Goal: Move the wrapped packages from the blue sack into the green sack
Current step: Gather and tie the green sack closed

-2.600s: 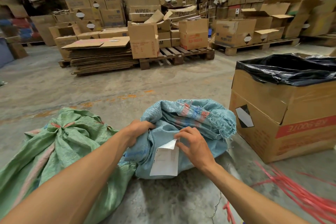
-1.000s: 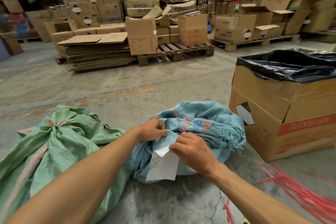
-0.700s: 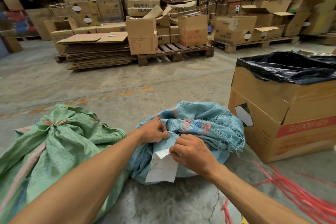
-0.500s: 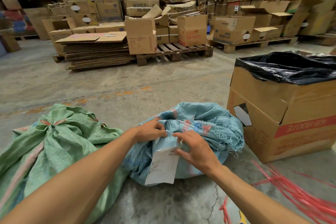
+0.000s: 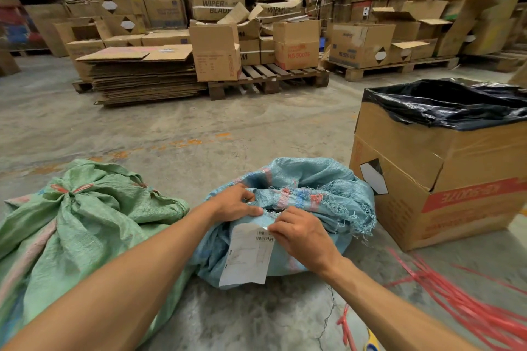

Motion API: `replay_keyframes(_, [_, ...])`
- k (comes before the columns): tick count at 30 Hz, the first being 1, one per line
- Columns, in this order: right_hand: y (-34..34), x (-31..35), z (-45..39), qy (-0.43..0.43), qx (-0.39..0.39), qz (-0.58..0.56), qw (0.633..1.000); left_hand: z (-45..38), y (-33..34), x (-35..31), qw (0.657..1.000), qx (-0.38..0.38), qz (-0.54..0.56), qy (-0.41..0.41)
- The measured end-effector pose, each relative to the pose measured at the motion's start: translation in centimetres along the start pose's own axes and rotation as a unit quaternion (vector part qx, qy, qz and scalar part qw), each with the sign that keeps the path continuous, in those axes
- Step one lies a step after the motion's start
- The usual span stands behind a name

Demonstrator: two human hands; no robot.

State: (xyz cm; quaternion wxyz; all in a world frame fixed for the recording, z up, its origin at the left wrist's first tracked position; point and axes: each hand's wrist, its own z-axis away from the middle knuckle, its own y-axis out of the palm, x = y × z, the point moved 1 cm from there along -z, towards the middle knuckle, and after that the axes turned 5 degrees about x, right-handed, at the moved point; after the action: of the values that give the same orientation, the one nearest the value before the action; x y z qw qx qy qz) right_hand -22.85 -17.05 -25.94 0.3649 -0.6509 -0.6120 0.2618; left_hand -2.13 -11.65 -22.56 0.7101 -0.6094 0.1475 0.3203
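Note:
The blue woven sack [image 5: 319,194] lies on the concrete floor in front of me, its frayed mouth bunched up. A white paper label [image 5: 248,256] with barcodes hangs from its near edge. My left hand [image 5: 233,204] grips the sack's rim just left of the label. My right hand [image 5: 299,234] pinches the label's top right corner against the sack. The green sack [image 5: 85,219] lies to the left, its top tied with a red strip. No wrapped package shows; the blue sack's inside is hidden.
A large cardboard box [image 5: 427,196] lined with a black plastic bag [image 5: 450,102] stands right of the blue sack. Red plastic straps [image 5: 456,302] trail over the floor at bottom right. Pallets with flattened cardboard [image 5: 142,77] and stacked boxes [image 5: 296,43] fill the back.
My right hand has shifted its hold on the label, which now hangs flat with its printed side showing. My left hand has kept its grip on the sack's rim.

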Motion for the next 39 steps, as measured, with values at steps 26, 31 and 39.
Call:
replay_keyframes(26, [-0.5,0.9,-3.3,0.126,0.099,-0.137,0.978,-2.2,-0.7,1.9,0.991,-0.117,-0.062,0.034])
replay_keyframes(31, [-0.7,1.1,-2.9,0.068,0.053,-0.106,0.991,-2.1,-0.8,2.7,0.985,-0.129,-0.108,0.029])
replay_keyframes(39, [-2.1,0.9,-2.7,0.023,0.075,-0.077,0.994,-3.7,-0.5,3.2,0.985,-0.109,-0.133,0.02])
